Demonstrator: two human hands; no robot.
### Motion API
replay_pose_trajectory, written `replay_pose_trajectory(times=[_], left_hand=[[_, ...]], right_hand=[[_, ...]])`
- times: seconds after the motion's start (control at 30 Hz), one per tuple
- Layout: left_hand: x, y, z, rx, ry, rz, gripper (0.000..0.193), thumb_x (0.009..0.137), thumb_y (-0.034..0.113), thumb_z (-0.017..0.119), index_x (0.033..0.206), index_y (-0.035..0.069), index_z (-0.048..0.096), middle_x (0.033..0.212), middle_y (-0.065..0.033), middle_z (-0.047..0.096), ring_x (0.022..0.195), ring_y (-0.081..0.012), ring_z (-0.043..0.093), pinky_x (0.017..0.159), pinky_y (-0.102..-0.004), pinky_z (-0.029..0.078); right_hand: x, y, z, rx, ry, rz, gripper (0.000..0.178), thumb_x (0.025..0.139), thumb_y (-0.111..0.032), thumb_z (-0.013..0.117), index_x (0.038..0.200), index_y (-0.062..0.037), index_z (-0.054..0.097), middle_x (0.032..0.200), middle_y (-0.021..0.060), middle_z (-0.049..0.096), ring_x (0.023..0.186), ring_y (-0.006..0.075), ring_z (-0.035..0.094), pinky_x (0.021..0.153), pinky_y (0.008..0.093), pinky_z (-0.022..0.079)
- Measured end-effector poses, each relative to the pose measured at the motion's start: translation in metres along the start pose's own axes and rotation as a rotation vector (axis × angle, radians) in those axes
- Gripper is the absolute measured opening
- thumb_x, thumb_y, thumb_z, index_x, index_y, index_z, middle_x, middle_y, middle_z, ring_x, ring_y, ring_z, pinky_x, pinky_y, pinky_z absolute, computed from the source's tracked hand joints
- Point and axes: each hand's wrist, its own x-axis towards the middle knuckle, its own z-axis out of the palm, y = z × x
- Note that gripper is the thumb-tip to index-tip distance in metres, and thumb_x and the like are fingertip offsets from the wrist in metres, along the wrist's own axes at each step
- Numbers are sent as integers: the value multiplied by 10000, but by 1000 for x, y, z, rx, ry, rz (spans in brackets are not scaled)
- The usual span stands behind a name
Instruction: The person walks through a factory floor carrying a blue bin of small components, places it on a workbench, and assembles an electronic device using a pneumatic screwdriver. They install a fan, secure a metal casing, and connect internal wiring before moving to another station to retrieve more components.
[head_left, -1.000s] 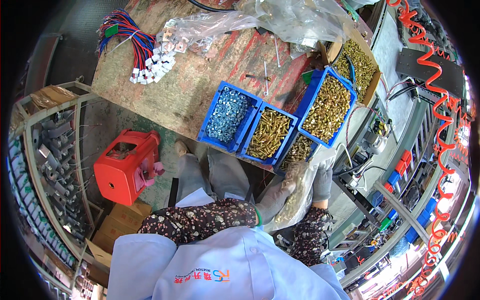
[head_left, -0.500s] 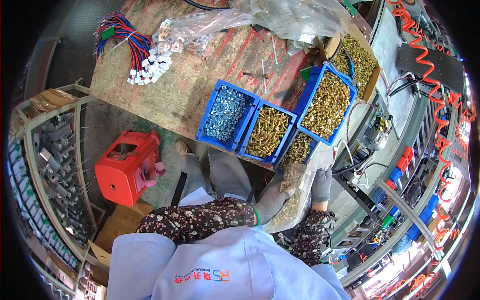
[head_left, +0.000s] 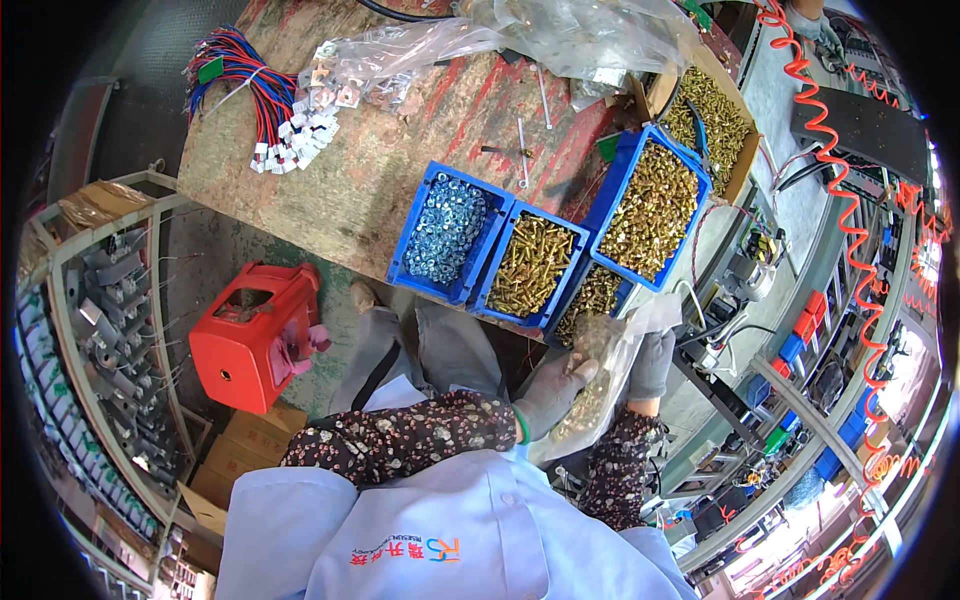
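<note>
A clear plastic bag [head_left: 604, 392] with small brass-coloured screws inside lies between my two grey-gloved hands. My left hand [head_left: 554, 392] is closed round the bag's left side, thumb on top. At the bag's right edge is my right hand [head_left: 652, 366], closed on the plastic, its fingertips partly hidden. The bag's upper end reaches the lowest blue bin [head_left: 619, 296], which holds brass screws [head_left: 592, 300] and is partly covered. Beside that bin, a second one holds longer brass screws [head_left: 530, 264]. Bluish metal nuts [head_left: 442, 230] fill the leftmost bin.
A larger blue bin [head_left: 598, 212] of brass fasteners sits raised at the right, before a cardboard box [head_left: 745, 180] of more. Bundled wires [head_left: 262, 85], plastic bags [head_left: 590, 35] and cable ties [head_left: 523, 152] lie on the worn table [head_left: 330, 200]. A red stool [head_left: 235, 350] stands left.
Both hands have shifted slightly right with the bag. The bag's upper part looks flatter, with fewer screws showing there.
</note>
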Motion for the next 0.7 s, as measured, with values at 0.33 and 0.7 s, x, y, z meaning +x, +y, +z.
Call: replay_pose_trajectory(times=[0.33, 0.7], left_hand=[[34, 7, 1, -125, -62, 22, 382, 982, 315, 563, 1214, 12, 569, 1042, -26, 628, 912, -87, 559, 843, -261, 470], [-2, 4, -3, 5, -48, 77, 462, 991, 343, 543, 1303, 3, 531, 1109, -47, 622, 1005, -98, 540, 930, -300, 447]], right_hand=[[26, -40, 16, 6, 55, 17, 447, 999, -414, 539, 951, 23, 617, 816, 1, 608, 722, 69, 503, 610, 256, 422], [-10, -33, 25, -18, 9, -22, 421, 1013, -404, 506, 1015, 3, 615, 859, 1, 619, 750, 80, 530, 637, 257, 440]])
